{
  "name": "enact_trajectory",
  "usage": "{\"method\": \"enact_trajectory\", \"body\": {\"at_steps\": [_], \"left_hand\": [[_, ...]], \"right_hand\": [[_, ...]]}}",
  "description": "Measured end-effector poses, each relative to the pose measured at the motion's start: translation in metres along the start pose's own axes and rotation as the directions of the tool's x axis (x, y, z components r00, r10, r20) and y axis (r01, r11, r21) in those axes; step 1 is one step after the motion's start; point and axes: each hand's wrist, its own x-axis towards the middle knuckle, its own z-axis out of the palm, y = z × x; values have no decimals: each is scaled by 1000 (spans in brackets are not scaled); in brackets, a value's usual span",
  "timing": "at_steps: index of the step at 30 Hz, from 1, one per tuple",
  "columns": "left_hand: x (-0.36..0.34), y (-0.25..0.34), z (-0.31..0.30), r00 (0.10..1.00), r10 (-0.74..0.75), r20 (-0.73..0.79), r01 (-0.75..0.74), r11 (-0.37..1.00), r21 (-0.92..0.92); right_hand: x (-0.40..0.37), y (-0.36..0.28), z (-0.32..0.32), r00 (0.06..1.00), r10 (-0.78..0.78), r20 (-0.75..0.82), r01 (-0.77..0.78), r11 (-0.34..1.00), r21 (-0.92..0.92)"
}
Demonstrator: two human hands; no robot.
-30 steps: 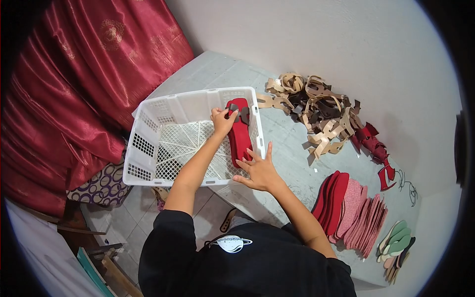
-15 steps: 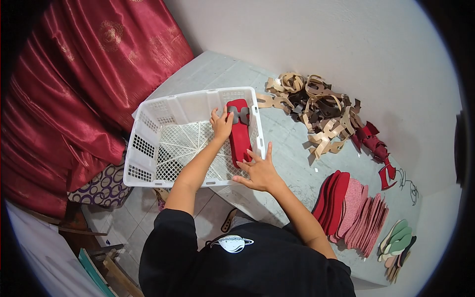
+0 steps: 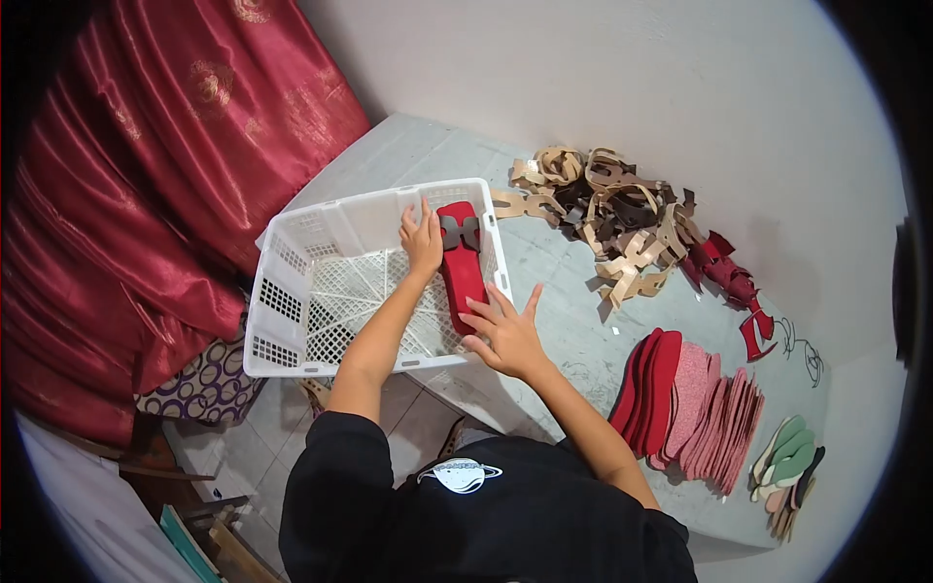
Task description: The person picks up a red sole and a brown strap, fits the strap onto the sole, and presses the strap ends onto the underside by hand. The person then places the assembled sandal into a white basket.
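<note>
My feed shows the red sandal (image 3: 461, 282) inside the white crate (image 3: 358, 222), along its right wall (image 3: 493, 245), likely for straight alignment, with the left hand (image 3: 421, 245) and right hand (image 3: 509, 337) apart, fingers spread, clamped on nothing.

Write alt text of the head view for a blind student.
A person's left hand and right hand are close to a red sandal with a dark strap in a white basket. On the grey table lie tangled straps, red soles and pink soles.
</note>
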Motion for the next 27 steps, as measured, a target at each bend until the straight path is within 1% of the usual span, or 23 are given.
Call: {"method": "enact_trajectory", "body": {"at_steps": [1,2,3,4,6,7,9,10,12,13,15,16,18,19,20,21,22,23,24,25,26,27], "left_hand": [[4,9,-1,994,80,-76,-78,997,25],[5,26,-5,993,92,-68,-91,996,15],[6,53,-8,975,209,-81,-209,978,4],[3,74,-16,945,310,-100,-311,950,5],[-13,114,-19,922,387,-23,-387,914,-117],[-23,133,-20,891,454,26,-446,884,-139],[-43,166,-18,804,581,126,-556,810,-188],[-54,181,-16,791,597,136,-564,797,-219],[-77,208,-8,705,661,258,-551,739,-387],[-89,220,-2,689,676,263,-550,723,-417],[-113,242,9,620,692,370,-471,705,-530],[-125,250,19,603,705,374,-467,691,-551],[-151,259,43,523,711,470,-314,673,-669],[-164,261,52,505,721,474,-309,664,-681],[-177,261,62,466,712,525,-275,681,-679],[-189,260,75,424,701,573,-243,697,-674],[-201,254,94,408,712,571,-240,687,-686],[-213,244,118,385,684,620,-50,686,-726],[-219,248,124,349,656,669,142,668,-730],[-232,250,124,272,437,857,479,711,-515],[-235,250,126,252,444,860,479,715,-510],[-236,249,127,161,334,929,587,724,-362]], "right_hand": [[-5,2,1,989,3,-150,6,998,58],[-11,4,0,954,14,-298,20,993,112],[-28,15,-7,928,70,-367,-33,994,107],[-37,23,-13,923,86,-375,-51,994,101],[-55,38,-29,860,189,-473,-163,982,96],[-64,45,-38,851,209,-482,-189,978,91],[-82,59,-57,733,314,-603,-278,948,155],[-94,66,-64,692,358,-627,-332,929,165],[-114,70,-78,562,447,-696,-422,879,224],[-126,72,-81,542,459,-704,-451,866,217],[-151,77,-82,405,552,-729,-538,788,298],[-163,78,-81,385,558,-735,-558,775,296],[-187,77,-76,299,612,-733,-593,720,359],[-199,75,-72,261,617,-742,-653,679,335],[-212,75,-68,242,619,-747,-665,666,337],[-226,76,-64,236,645,-727,-637,668,385],[-238,77,-60,231,668,-708,-606,667,432],[-248,77,-57,225,636,-738,-621,677,394],[-257,76,-54,207,637,-743,-630,667,397],[-265,74,-52,211,667,-714,-660,636,399],[-272,71,-49,215,699,-682,-690,603,400],[-277,68,-46,199,703,-682,-699,590,404]]}}
